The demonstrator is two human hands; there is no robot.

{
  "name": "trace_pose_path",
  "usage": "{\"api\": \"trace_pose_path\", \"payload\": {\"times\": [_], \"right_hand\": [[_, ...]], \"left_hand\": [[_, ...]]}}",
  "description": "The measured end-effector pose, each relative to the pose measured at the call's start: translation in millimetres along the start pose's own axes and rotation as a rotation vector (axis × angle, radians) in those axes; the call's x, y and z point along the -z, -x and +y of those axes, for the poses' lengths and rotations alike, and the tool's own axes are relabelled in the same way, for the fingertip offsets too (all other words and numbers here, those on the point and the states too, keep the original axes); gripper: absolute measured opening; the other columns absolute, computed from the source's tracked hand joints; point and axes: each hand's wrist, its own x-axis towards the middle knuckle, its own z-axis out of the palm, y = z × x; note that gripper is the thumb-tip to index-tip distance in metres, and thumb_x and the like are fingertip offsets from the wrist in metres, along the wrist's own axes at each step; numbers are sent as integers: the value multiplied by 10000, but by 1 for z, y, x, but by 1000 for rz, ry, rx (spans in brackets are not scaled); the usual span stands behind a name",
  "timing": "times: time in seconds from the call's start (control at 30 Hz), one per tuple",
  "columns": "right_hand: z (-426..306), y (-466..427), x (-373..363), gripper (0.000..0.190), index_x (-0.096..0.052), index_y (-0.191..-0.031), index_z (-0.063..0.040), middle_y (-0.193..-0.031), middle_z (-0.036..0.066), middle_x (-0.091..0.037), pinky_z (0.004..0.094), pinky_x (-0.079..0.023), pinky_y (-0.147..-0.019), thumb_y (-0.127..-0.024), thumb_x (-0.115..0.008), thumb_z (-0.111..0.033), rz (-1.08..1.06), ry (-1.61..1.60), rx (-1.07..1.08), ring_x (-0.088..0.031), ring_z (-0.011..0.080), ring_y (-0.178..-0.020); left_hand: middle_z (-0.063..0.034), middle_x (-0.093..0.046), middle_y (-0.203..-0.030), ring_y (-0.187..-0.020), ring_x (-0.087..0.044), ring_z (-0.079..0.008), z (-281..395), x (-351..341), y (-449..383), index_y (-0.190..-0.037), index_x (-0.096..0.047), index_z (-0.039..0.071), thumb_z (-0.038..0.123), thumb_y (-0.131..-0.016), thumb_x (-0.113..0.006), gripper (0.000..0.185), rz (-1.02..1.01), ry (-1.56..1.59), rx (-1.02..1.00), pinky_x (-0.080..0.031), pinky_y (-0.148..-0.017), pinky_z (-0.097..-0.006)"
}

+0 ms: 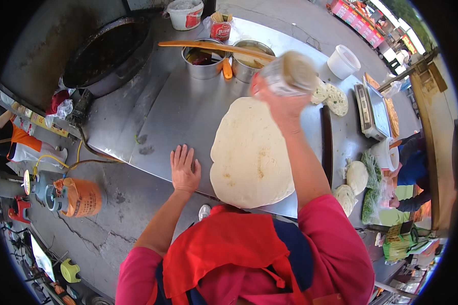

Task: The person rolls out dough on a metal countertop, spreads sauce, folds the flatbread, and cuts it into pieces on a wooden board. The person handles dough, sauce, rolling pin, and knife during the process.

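Note:
My right hand [284,108] grips a labelled shaker jar [290,74], blurred by motion and tipped over the far part of a dough sheet [252,152]. The rolled-out dough lies flat on a steel worktop [168,103], with brownish seasoning scattered in a few patches. To the left of the dough, my left hand [185,167] rests palm down near the table's front edge, its fingers slightly apart and holding nothing. Beyond the dough stand two metal pots [203,70], one with dark red contents in oil. A long wooden stick [213,46] lies across both.
A large black pan [107,57] occupies the far left. On the right are a dark bar [326,141], scallion dough rounds [336,100], a scale [372,110], dough balls [357,177] and bagged chopped greens [372,190]. Another person's hand [394,201] shows beyond. Gas cylinders [76,196] stand below left.

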Motion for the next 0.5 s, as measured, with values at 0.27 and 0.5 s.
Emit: {"api": "trace_pose_path", "payload": {"times": [0.27, 0.5], "right_hand": [[59, -23, 43, 636, -562, -1146, -32, -984, 69, -692, 298, -576, -669, -631, -930, -94, 6, -96, -341, -683, 154, -764], [49, 24, 106, 547, -582, -1103, -31, -952, 56, -666, 335, -575, -651, -657, -896, -55, 76, -185, -473, -660, 158, -771]], "left_hand": [[-215, -584, -1391, -1352, -483, -421, 2, -3, 4, -1284, -624, 11, 99, -890, -640, 404, -3, 23, 8, -311, -1184, -572], [-193, -572, -1417, -1382, -459, -399, 1, -4, 12, -1289, -625, 10, 121, -897, -633, 408, -30, 2, 22, -278, -1209, -555]]}}
